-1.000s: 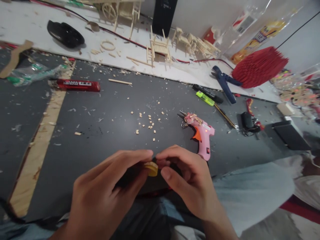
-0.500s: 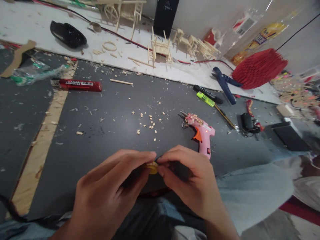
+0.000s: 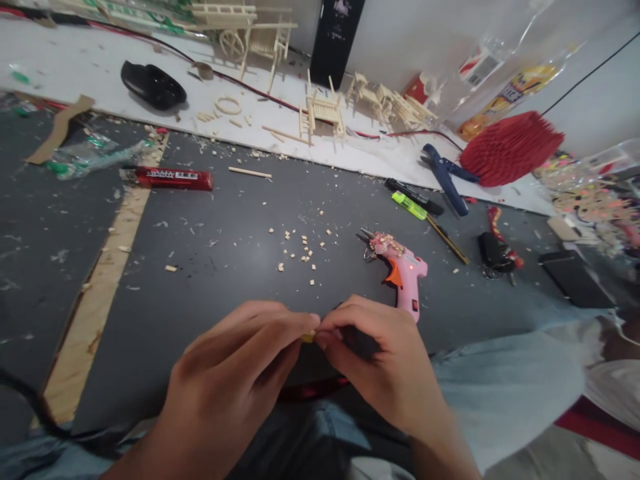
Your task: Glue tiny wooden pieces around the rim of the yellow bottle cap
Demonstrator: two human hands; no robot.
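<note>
My left hand (image 3: 235, 377) and my right hand (image 3: 383, 363) meet fingertip to fingertip low in the middle of the view, just above my lap. Both pinch a small yellow piece (image 3: 308, 337), of which only a sliver shows between the fingers. A pink glue gun (image 3: 403, 270) lies on the dark mat just beyond my right hand, nozzle pointing left. Several tiny wood offcuts (image 3: 300, 250) are scattered on the mat ahead of my hands.
A red tube (image 3: 173, 178), a green lighter (image 3: 409, 205), a black pen (image 3: 414, 189) and blue pliers (image 3: 445, 177) lie on the dark mat (image 3: 225, 220). Small stick-built chairs (image 3: 320, 110) and a cart (image 3: 250, 33) stand on the white board behind. A red folded-paper piece (image 3: 510, 147) sits at the right.
My fingers have closed further round the yellow piece, so less of it shows. The view has tilted slightly, and the hands stay in the same place.
</note>
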